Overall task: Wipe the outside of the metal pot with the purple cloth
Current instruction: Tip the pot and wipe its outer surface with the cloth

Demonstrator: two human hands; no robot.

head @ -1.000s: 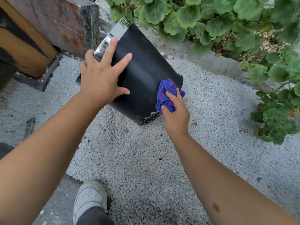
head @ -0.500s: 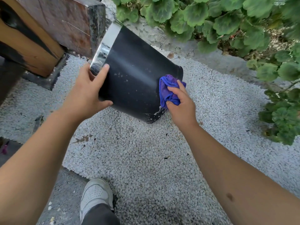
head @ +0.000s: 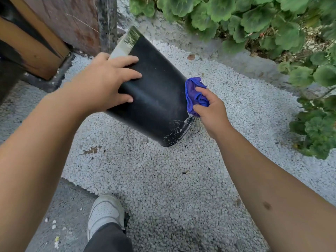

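The metal pot [head: 160, 95] is black outside with a shiny band at its rim. It is tilted, rim up and to the left, bottom edge low and to the right above the gravel. My left hand [head: 105, 84] lies spread over its upper side near the rim and holds it. My right hand [head: 211, 110] clutches the bunched purple cloth [head: 194, 95] and presses it against the pot's right edge near the base. White specks mark the pot's lower corner.
White gravel [head: 163, 179] covers the ground under the pot. A wooden block [head: 60, 20] stands at the upper left, close to the pot's rim. Green leafy plants [head: 263, 24] run along the top and right. My white shoe [head: 104, 213] rests at the bottom.
My left hand has shifted from the rim's edge to lie flat over the pot's upper side. The cloth and my right hand slid to the pot's right edge. The pot turned slightly.
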